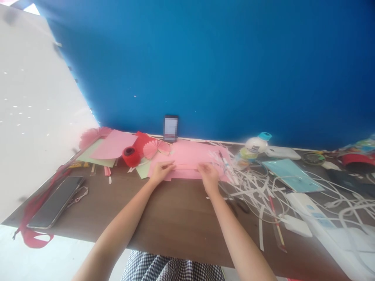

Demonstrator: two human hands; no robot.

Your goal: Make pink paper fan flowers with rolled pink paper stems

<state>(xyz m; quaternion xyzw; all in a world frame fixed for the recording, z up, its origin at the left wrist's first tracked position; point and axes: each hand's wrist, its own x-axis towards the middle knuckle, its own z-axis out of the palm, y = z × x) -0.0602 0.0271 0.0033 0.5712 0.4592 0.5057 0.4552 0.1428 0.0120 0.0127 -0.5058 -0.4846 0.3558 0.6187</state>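
A narrow folded strip of pink paper (186, 167) stretches between my two hands. My left hand (162, 171) pinches its left end, and my right hand (208, 173) pinches the other. Beneath them lie larger pink paper sheets (193, 150) on the brown table. Just left of these is a pleated pink paper fan (155, 149), beside a red roll (131, 156). Pens (225, 162) and white paper scraps are close to my right hand. The fingertips partly hide the ends of the strip.
A phone (170, 128) leans against the blue wall; another phone (57, 201) lies at the left by a red ribbon (32, 210). Rightward are a bottle (256, 145), tangled white cables (263, 187), a light-blue packet (293, 175) and a power strip (310, 210). The table's front edge is near me.
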